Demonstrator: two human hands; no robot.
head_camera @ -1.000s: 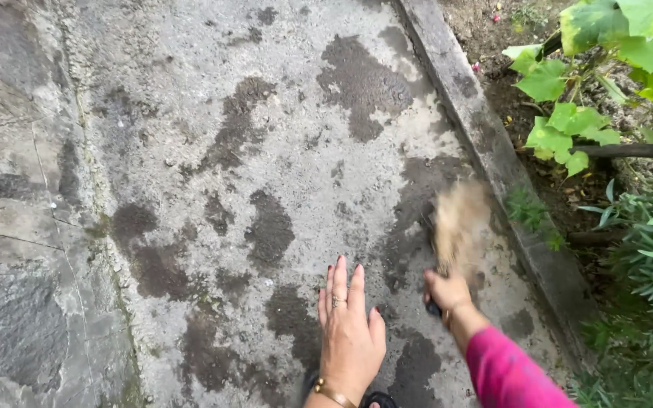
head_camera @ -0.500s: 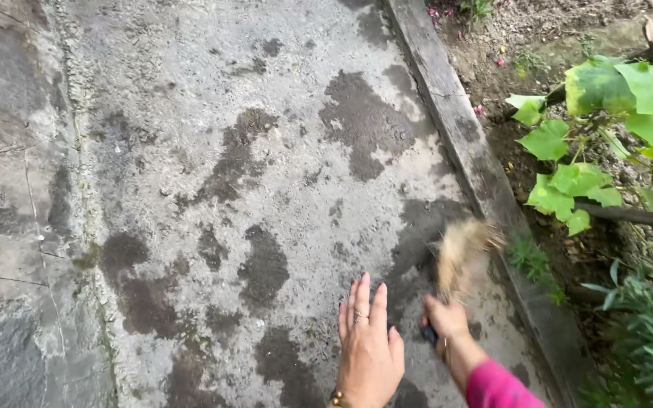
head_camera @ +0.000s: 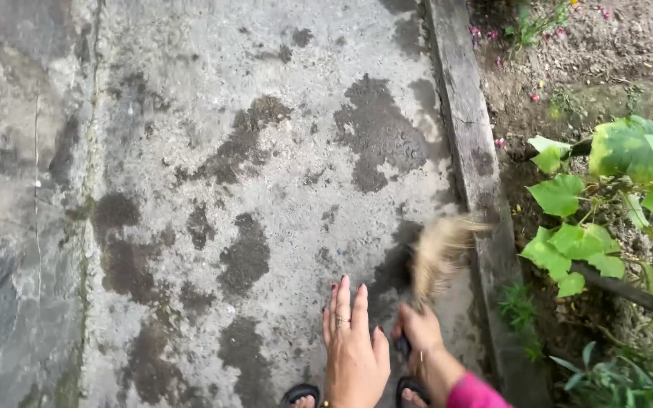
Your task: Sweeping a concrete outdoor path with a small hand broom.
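Near the right curb (head_camera: 471, 162), right hand (head_camera: 419, 330) fingers clenched on short broom (head_camera: 438, 257), left hand (head_camera: 353, 349) flat, fingers spread; bristles risk flicking grit over the curb into soil (head_camera: 614, 53).

Hand broom (head_camera: 438, 257) now sweeps farther left, off the stone curb (head_camera: 471, 151); right hand (head_camera: 419, 329) sits closer to left hand (head_camera: 353, 351); sandalled toes (head_camera: 300, 394) enter view.

Two hands: left (head_camera: 354, 355), right (head_camera: 419, 329). One broom (head_camera: 438, 255). Two black sandals (head_camera: 300, 394). One ring (head_camera: 341, 321). One kerb (head_camera: 476, 162).
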